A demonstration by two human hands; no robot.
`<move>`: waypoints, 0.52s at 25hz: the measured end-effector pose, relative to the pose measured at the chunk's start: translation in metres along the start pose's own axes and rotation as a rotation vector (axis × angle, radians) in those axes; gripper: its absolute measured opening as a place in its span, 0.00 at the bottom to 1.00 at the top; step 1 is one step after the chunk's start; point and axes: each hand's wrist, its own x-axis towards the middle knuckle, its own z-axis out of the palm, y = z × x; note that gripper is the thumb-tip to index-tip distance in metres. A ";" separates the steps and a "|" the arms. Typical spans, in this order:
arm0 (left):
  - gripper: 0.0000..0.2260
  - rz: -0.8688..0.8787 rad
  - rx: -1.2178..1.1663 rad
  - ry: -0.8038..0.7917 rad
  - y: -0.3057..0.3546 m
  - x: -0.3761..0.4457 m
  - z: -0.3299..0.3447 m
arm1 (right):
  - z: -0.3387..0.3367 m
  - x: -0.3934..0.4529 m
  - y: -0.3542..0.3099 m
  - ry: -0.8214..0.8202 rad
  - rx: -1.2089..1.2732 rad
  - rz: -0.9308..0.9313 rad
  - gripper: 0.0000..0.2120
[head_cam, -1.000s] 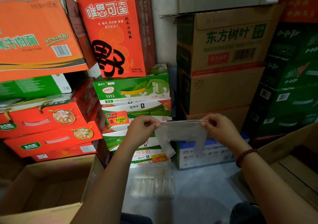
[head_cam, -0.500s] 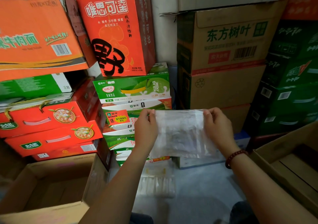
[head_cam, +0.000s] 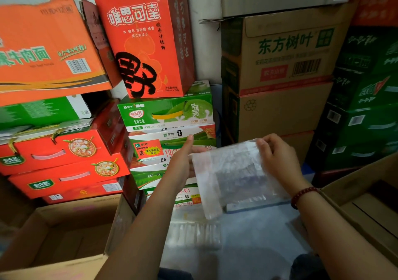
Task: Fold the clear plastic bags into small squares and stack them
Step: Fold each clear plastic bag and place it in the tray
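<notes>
Fingers of right hand [head_cam: 277, 157] pinch bag [head_cam: 234, 172]; left hand [head_cam: 183, 163] flat.

This looks like a shop's stockroom or storage corner. Printed retail cartons are stacked high against the far wall: a tall red drink carton [head_cam: 137, 38] in the middle, green milk-drink cases [head_cam: 165, 113] under it, orange noodle boxes [head_cam: 43, 49] and red gift boxes with handles [head_cam: 58, 150] to the left. Brown shipping cartons with barcodes [head_cam: 286, 51] and dark green drink cases [head_cam: 366, 99] rise on the right. Open empty cardboard boxes [head_cam: 64, 232] sit near, on both sides.
</notes>
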 end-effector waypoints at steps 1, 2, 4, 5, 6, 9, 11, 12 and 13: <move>0.23 -0.077 -0.031 -0.124 0.000 0.000 -0.007 | -0.002 0.000 0.001 -0.057 -0.022 -0.023 0.09; 0.23 -0.120 0.000 -0.232 0.000 0.000 -0.013 | -0.003 0.000 0.001 -0.107 -0.036 -0.047 0.08; 0.22 -0.144 0.183 -0.403 -0.002 0.000 -0.018 | -0.002 -0.002 0.000 -0.189 -0.063 -0.098 0.07; 0.20 -0.142 0.279 -0.463 -0.003 -0.002 -0.016 | 0.001 -0.003 0.000 -0.226 -0.083 -0.120 0.07; 0.16 -0.131 0.356 -0.507 -0.006 -0.003 -0.013 | 0.004 -0.005 -0.001 -0.264 -0.099 -0.135 0.07; 0.05 -0.079 0.500 -0.578 -0.012 -0.004 -0.003 | 0.014 -0.009 -0.001 -0.312 -0.112 -0.174 0.06; 0.03 -0.054 0.527 -0.539 -0.014 0.000 -0.002 | 0.015 -0.009 -0.001 -0.311 -0.049 -0.159 0.09; 0.03 -0.042 0.513 -0.495 -0.013 0.002 -0.004 | 0.013 -0.007 0.000 -0.331 0.010 -0.112 0.13; 0.03 -0.035 0.481 -0.456 -0.012 0.004 -0.007 | 0.009 -0.004 0.000 -0.381 0.084 -0.034 0.19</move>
